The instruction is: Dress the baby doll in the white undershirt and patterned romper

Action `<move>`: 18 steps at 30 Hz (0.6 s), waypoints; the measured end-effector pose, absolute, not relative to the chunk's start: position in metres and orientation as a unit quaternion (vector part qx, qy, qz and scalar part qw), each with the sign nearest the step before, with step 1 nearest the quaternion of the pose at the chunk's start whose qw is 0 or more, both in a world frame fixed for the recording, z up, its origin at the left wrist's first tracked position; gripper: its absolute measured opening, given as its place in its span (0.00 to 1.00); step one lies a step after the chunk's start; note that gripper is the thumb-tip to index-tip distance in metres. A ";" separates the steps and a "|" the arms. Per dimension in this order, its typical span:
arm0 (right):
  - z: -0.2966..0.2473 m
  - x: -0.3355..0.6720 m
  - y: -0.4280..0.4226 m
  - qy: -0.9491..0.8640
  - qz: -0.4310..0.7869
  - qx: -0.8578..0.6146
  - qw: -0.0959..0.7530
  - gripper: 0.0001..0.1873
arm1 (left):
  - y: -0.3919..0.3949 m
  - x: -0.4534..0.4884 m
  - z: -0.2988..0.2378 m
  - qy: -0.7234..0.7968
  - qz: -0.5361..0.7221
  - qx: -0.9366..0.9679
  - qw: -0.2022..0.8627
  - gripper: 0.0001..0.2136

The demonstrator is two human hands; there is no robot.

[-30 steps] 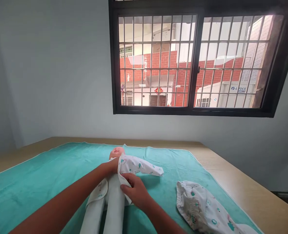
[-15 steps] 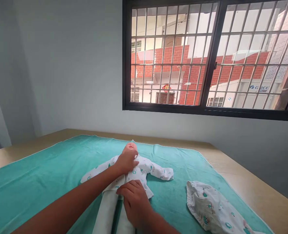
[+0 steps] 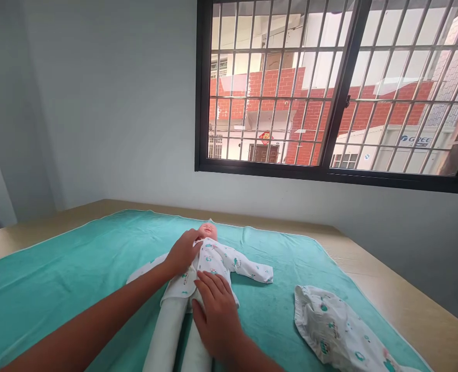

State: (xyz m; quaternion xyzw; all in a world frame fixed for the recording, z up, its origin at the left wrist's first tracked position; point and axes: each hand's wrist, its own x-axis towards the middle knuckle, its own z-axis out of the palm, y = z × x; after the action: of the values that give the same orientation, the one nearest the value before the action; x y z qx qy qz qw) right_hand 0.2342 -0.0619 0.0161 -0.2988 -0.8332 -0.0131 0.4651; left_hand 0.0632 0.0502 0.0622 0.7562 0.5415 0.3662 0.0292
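A doll (image 3: 207, 230) lies on its back with its head toward the wall, dressed in a white long-sleeved baby shirt (image 3: 215, 253) with small green prints. My left hand (image 3: 183, 252) is at the shirt's neckline, thumb and fingers closed on the cloth by the doll's neck. Below it, my right hand (image 3: 218, 312) lies on the lower front of the shirt with its fingers stretched out. The doll's pale legs (image 3: 166, 330) extend toward me. The left-side sleeve is partly hidden behind my left forearm.
A green blanket (image 3: 77, 279) covers most of the wooden surface (image 3: 415, 297) under the doll. Crumpled white printed baby pants (image 3: 339, 328), with a gathered edge, lie to the right. Behind are a grey wall and a barred window (image 3: 268, 98).
My left hand has shifted left from the middle of the neckline, uncovering more of the shirt's chest. My right hand has moved slightly upward, its fingers straightening from a curl to lie flat.
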 end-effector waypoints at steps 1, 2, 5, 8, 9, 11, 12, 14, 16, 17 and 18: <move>0.015 0.234 -0.061 -0.831 -0.007 -0.305 0.465 0.22 | 0.040 0.059 0.060 0.535 0.373 0.758 0.036 0.09; 0.014 0.234 -0.061 -0.833 -0.001 -0.306 0.461 0.22 | 0.029 0.054 0.057 0.527 0.380 0.759 0.046 0.10; 0.012 0.234 -0.060 -0.841 0.012 -0.302 0.448 0.22 | -0.009 0.037 0.043 0.509 0.390 0.763 0.078 0.10; 0.013 0.235 -0.060 -0.845 0.020 -0.299 0.444 0.22 | -0.045 0.021 0.028 0.500 0.380 0.773 0.090 0.12; 0.013 0.236 -0.060 -0.847 0.022 -0.298 0.440 0.22 | -0.055 0.018 0.024 0.497 0.370 0.779 0.091 0.12; 0.013 0.236 -0.059 -0.852 0.023 -0.299 0.429 0.23 | -0.069 0.013 0.020 0.498 0.346 0.789 0.097 0.13; 0.013 0.236 -0.058 -0.855 0.024 -0.300 0.423 0.23 | -0.073 0.012 0.019 0.501 0.338 0.790 0.101 0.12; 0.012 0.236 -0.057 -0.857 0.025 -0.302 0.416 0.24 | -0.076 0.010 0.019 0.510 0.331 0.785 0.116 0.09; 0.010 0.236 -0.057 -0.857 0.025 -0.305 0.414 0.24 | -0.075 0.008 0.020 0.515 0.328 0.780 0.135 0.11; 0.010 0.235 -0.057 -0.857 0.025 -0.306 0.413 0.24 | -0.075 0.006 0.020 0.516 0.327 0.778 0.144 0.11; 0.009 0.235 -0.057 -0.857 0.025 -0.307 0.413 0.25 | -0.075 0.003 0.019 0.519 0.326 0.775 0.154 0.12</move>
State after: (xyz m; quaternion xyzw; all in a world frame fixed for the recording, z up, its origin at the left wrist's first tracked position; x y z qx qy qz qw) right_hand 0.2353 -0.0566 0.0091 -0.3074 -0.8571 0.0247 0.4126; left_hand 0.0034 -0.0754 0.0191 0.7750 0.5188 0.3262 0.1542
